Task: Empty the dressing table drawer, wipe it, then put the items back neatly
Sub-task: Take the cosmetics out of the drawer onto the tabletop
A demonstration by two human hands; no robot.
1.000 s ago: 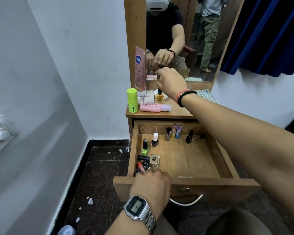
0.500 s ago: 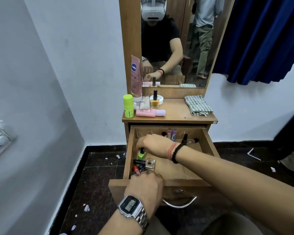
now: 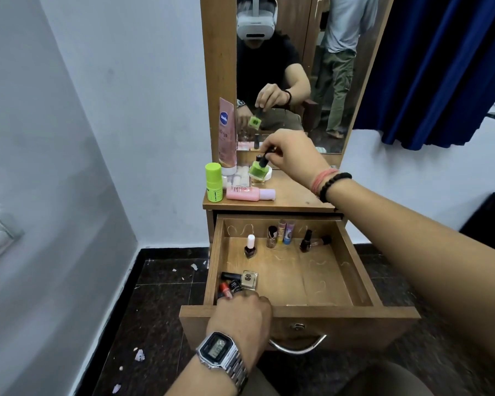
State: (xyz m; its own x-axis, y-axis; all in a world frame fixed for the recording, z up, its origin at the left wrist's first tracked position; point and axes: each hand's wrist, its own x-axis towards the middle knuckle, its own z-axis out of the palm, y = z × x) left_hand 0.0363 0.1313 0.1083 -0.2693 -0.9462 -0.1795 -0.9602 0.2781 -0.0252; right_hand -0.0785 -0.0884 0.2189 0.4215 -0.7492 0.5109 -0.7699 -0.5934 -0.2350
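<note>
Right hand (image 3: pixel 293 155) pinches green polish (image 3: pixel 258 168) – over tabletop (image 3: pixel 292 195)

two hands (image 3: pixel 290 155), one drawer (image 3: pixel 297 315) (open)

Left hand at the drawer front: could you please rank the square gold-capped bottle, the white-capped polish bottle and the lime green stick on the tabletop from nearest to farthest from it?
From the left hand:
1. Square gold-capped bottle, front left corner of the drawer, just past the fingers.
2. White-capped polish bottle, upright toward the drawer's back left.
3. Lime green stick, standing on the tabletop's left edge, beyond the drawer.
</note>
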